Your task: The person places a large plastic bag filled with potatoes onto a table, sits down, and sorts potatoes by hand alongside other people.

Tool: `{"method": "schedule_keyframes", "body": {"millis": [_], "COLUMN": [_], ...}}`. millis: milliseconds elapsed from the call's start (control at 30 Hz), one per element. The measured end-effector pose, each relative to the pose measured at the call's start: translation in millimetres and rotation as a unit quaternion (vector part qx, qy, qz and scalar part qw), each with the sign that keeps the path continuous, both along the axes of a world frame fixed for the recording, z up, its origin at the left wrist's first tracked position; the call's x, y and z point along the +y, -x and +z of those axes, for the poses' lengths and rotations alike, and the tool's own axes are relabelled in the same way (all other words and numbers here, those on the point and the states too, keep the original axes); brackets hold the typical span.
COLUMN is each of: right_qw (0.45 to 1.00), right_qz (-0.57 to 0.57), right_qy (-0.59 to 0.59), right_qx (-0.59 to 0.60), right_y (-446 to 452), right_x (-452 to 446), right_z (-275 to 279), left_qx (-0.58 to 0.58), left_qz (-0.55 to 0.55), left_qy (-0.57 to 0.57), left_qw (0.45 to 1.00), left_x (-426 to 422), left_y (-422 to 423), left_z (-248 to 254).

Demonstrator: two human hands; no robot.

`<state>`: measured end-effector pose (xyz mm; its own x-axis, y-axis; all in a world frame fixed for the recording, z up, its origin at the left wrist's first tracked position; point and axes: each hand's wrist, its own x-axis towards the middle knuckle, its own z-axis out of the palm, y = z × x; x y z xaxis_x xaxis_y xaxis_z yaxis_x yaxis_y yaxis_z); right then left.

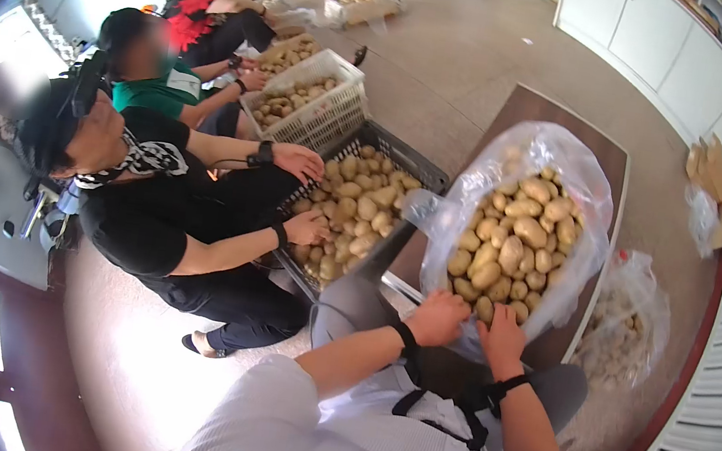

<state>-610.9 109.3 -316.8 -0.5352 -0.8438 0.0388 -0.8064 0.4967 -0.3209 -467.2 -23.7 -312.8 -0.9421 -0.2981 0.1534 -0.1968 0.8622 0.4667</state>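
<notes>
A clear plastic bag [604, 181], its mouth spread wide, stands in front of me full of potatoes [516, 238]. My left hand [440, 319] is at the near left of the bag's rim, fingers curled over the plastic. Just to its right, my right hand [504, 340] has its fingers over the same near rim, the fingertips close to the lowest potatoes. Plastic stretches between the two hands. Both hands look closed on the rim; the undersides of the fingers are hidden.
A brown table [525, 110] extends beyond the bag. To the left, a co-worker's hands [310, 226] rest on potatoes in a black crate [428, 175]. Behind it stands a white crate [334, 120] of potatoes, near two more people. Another potato bag [633, 328] lies on the floor at right.
</notes>
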Motion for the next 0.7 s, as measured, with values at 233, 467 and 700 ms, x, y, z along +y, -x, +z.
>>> {"method": "schedule_keyframes", "body": {"millis": [233, 467, 700], "right_qw": [0.996, 0.997, 0.974], "right_qz": [-0.03, -0.074, -0.074], "right_qy": [-0.08, 0.031, 0.173], "right_qx": [-0.011, -0.009, -0.13], "right_y": [-6.8, -10.2, -39.1], "right_x": [-19.1, -17.9, -36.8], "right_z": [1.9, -3.1, 47.2], "left_qx": [0.081, 0.165, 0.067], "left_qz": [0.041, 0.12, 0.263], "left_qy": [-0.114, -0.332, -0.721], "left_qw": [0.989, 0.921, 0.638], "left_x": [-4.5, -19.3, -32.9], "left_y": [0.0, -2.3, -15.1], "left_z": [18.5, 16.1, 62.2]}}
